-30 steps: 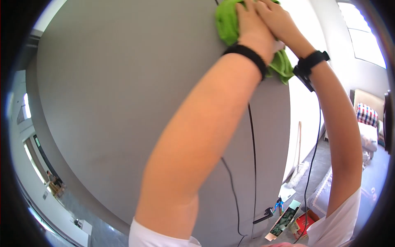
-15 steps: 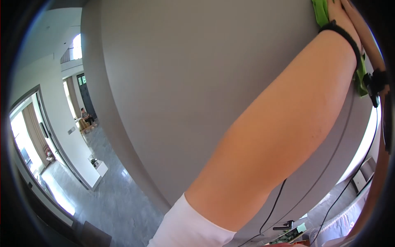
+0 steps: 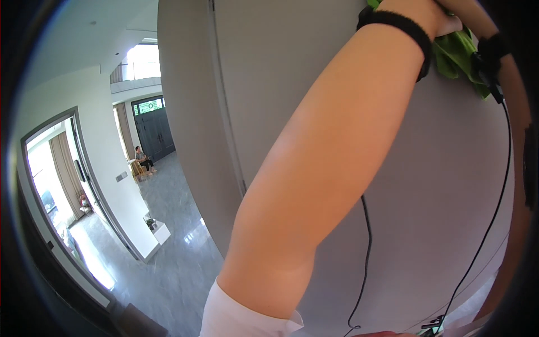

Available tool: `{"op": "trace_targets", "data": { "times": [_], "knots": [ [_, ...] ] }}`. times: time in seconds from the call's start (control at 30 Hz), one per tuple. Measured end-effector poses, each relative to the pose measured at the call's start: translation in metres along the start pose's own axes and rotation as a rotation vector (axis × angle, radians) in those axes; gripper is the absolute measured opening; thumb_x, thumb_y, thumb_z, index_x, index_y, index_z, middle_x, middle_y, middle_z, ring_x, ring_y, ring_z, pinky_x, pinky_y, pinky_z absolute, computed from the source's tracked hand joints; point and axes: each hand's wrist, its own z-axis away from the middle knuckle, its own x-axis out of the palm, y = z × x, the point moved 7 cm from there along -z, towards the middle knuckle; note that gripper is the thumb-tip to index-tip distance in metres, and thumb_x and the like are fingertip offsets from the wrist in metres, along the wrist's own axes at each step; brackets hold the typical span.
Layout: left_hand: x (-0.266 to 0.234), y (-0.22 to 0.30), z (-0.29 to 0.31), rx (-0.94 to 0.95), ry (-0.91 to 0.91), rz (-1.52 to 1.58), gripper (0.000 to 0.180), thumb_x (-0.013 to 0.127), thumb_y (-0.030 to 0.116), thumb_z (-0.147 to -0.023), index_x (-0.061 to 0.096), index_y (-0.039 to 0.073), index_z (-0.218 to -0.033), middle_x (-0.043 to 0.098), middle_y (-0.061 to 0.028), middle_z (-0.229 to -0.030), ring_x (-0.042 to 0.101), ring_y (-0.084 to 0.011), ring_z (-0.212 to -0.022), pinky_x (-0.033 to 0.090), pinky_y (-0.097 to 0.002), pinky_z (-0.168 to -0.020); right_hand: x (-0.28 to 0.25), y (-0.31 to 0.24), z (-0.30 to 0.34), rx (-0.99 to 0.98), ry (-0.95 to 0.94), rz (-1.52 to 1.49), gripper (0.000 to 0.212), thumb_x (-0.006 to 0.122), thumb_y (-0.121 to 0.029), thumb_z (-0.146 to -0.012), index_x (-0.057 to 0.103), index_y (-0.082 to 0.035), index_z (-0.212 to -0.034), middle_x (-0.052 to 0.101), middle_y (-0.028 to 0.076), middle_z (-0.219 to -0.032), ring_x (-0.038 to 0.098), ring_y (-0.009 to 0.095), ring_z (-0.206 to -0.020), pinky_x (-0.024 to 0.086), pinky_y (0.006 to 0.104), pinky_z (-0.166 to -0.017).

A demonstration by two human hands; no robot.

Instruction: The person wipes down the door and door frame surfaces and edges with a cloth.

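My left forearm crosses the view from the lower middle to the top right, with a fuzzy black band [image 3: 400,25] round the wrist. My left hand [image 3: 441,19] is at the top edge, against a crumpled green cloth [image 3: 457,53], and seems to grip it; most of its fingers are cut off. The cloth hangs down beside the wrist, in front of a grey wall panel [image 3: 438,157]. My right hand [image 3: 474,14] comes in from the right edge and meets the left one near the cloth. Its fingers are out of view. A black strap with a small device [image 3: 491,59] sits on the right wrist.
A black cable [image 3: 497,210] hangs from the device, and another cable [image 3: 368,247] hangs below my left arm. On the left are a doorway [image 3: 78,185], a shiny grey floor [image 3: 179,269] and a dark double door [image 3: 154,132]. A person [image 3: 144,160] sits far back.
The view has turned toward the right, so both arms and the cloth appear farther left. More of the cloth's hanging part shows, and a vertical seam in the wall has come into view.
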Motion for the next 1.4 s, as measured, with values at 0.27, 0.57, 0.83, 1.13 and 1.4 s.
{"op": "trace_targets", "data": {
  "times": [0.27,0.57,0.83,1.13,1.4],
  "knots": [
    [-0.025,-0.103,0.030,-0.011,0.017,0.026,0.082,0.065,0.058,-0.086,0.043,0.012,-0.150,0.045,-0.0192,-0.150,0.039,-0.0407,-0.137,0.032,-0.0536,-0.113,0.043,-0.099,-0.002,-0.061,-0.049,-0.113,0.060,0.053,-0.045,-0.091,0.064,0.005,-0.121,0.066,0.029,-0.120,0.064,0.043,-0.111,0.049,0.0471,-0.098],
    [-0.045,-0.208,0.095,0.084,0.388,-0.112,0.064,0.059,0.050,-0.090,0.053,0.011,-0.141,0.055,-0.0160,-0.140,0.048,-0.0367,-0.130,0.037,-0.0505,-0.108,0.098,-0.209,0.010,-0.171,-0.133,-0.122,0.056,0.055,-0.048,-0.087,0.070,-0.004,-0.118,0.070,0.023,-0.116,0.066,0.040,-0.110,0.052,0.0452,-0.097],
    [-0.021,-0.203,0.158,-0.122,0.268,-0.195,0.074,0.064,0.060,-0.082,0.052,0.016,-0.140,0.048,-0.0129,-0.146,0.033,-0.0466,-0.131,0.033,-0.0642,-0.100,0.118,-0.226,0.078,-0.558,0.032,-0.024,0.046,0.055,-0.042,-0.089,0.070,-0.004,-0.110,0.071,0.020,-0.112,0.068,0.037,-0.107,0.054,0.0455,-0.093],
    [-0.011,-0.187,0.190,-0.147,0.011,-0.079,0.085,0.062,0.055,-0.085,0.035,0.010,-0.152,0.028,-0.0059,-0.161,0.026,-0.0484,-0.137,0.029,-0.0687,-0.102,0.146,-0.191,0.102,-0.092,-0.295,-0.113,0.072,0.052,-0.057,-0.089,0.052,-0.012,-0.145,0.075,0.013,-0.102,0.072,0.033,-0.094,0.057,0.0421,-0.079],
    [-0.017,-0.196,0.200,-0.134,0.069,-0.088,0.076,0.064,0.052,-0.084,0.045,0.009,-0.145,0.041,-0.0082,-0.152,0.032,-0.0428,-0.135,0.030,-0.0644,-0.101,0.149,-0.199,0.105,-0.117,-0.239,-0.162,0.069,0.050,-0.054,-0.087,0.055,-0.009,-0.140,0.075,0.016,-0.102,0.072,0.037,-0.093,0.057,0.0444,-0.081]
  ]
}}
